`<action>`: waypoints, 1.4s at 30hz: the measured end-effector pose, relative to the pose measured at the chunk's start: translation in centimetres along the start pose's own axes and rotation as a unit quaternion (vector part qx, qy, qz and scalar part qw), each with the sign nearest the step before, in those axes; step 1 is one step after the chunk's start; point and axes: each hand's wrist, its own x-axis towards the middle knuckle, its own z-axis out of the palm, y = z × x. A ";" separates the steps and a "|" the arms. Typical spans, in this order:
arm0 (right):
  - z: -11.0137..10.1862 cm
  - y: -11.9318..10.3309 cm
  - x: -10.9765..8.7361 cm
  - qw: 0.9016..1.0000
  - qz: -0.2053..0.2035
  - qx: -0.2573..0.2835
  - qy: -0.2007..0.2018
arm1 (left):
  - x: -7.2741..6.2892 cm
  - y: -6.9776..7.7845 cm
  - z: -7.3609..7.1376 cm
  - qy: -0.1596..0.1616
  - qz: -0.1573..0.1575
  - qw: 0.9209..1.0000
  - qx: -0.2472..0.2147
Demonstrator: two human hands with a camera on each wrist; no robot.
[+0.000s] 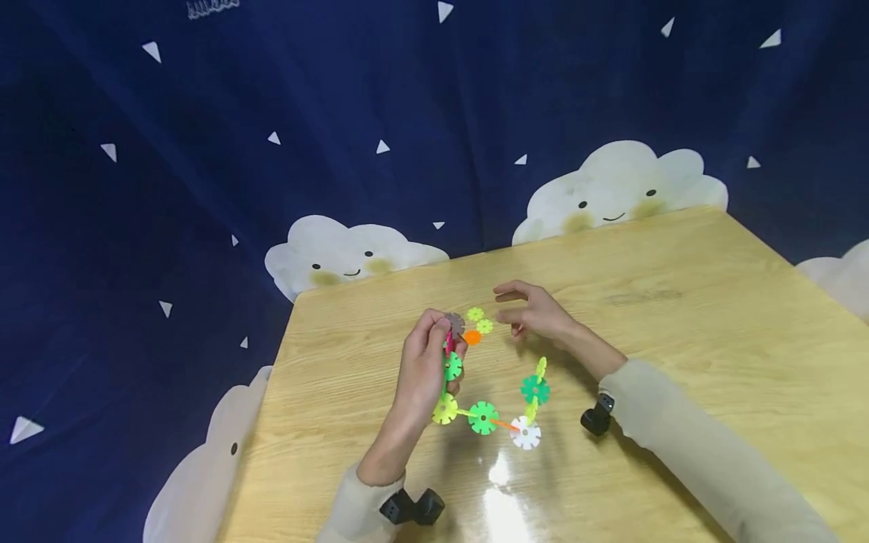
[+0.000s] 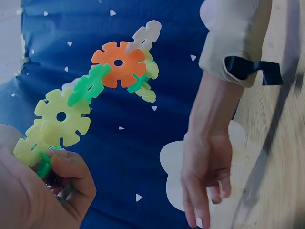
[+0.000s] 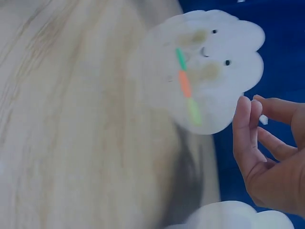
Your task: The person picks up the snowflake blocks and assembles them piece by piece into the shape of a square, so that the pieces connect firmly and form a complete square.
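My left hand (image 1: 428,358) grips one end of a chain of slotted plastic snowflake discs, beside a greyish disc (image 1: 455,324). From there the chain hangs above the table and curves right through a green disc (image 1: 483,418) and a white disc (image 1: 526,433), its free end rising to a yellow disc (image 1: 541,369). The left wrist view shows an orange disc (image 2: 119,71) and a large yellow disc (image 2: 62,117) linked into it. My right hand (image 1: 536,313) holds nothing, fingers loosely bent, just right of two small yellow discs (image 1: 484,326) and an orange disc (image 1: 472,338).
Beneath both hands lies a wooden table (image 1: 679,324), with light glaring off its near part. A dark blue curtain (image 1: 407,75) with white clouds and triangles stands behind and left of it. Dark camera mounts (image 1: 597,415) sit on both wrists.
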 end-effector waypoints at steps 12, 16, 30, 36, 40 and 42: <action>1.9 2.3 1.7 0.998 0.042 0.038 -0.018 | 0.0 -0.1 -0.7 0.002 -0.008 1.000 -0.001; 2.1 3.0 1.7 0.998 0.049 0.025 -0.015 | 0.1 0.0 -0.5 -0.001 -0.007 1.000 -0.004; 3.6 3.4 2.7 0.987 0.004 -0.146 0.060 | 0.3 0.2 0.4 -0.010 -0.008 1.000 -0.004; 3.4 3.1 2.7 0.992 0.018 -0.118 0.051 | 0.1 0.3 0.5 -0.007 -0.012 1.000 -0.001; 3.2 3.0 2.5 0.994 0.030 -0.099 0.041 | 0.1 0.2 0.6 -0.005 -0.008 1.000 -0.010; 3.1 2.9 2.4 0.994 0.040 -0.096 0.040 | 0.1 0.2 0.7 -0.005 -0.008 1.000 -0.010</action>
